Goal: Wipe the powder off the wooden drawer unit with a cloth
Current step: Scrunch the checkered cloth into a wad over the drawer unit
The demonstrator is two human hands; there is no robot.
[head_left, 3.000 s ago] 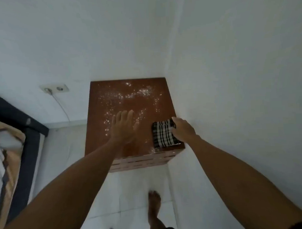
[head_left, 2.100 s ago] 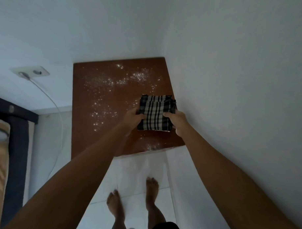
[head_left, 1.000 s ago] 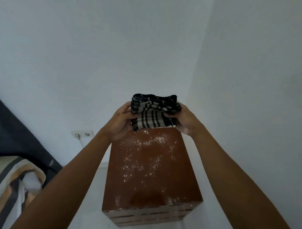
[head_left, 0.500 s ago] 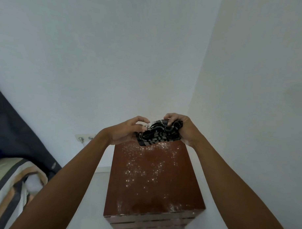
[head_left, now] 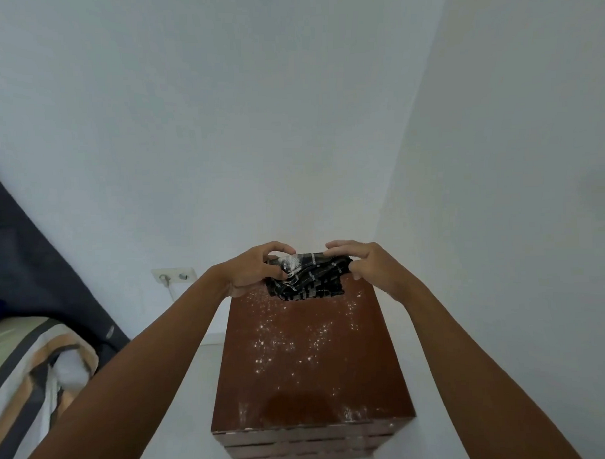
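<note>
A: We hold the bunched black-and-white checked cloth (head_left: pixel 308 276) between both hands: our left hand (head_left: pixel 254 270) pinches its left end, our right hand (head_left: pixel 367 264) curls round its right end.

B: Its lower folds seem to meet the far edge of the reddish-brown wooden drawer unit (head_left: pixel 309 376), though we cannot tell for sure. White powder (head_left: pixel 291 343) speckles the top on the near side of our grip.

A: A white wall socket (head_left: pixel 173 276) sits left of our left hand.
</note>
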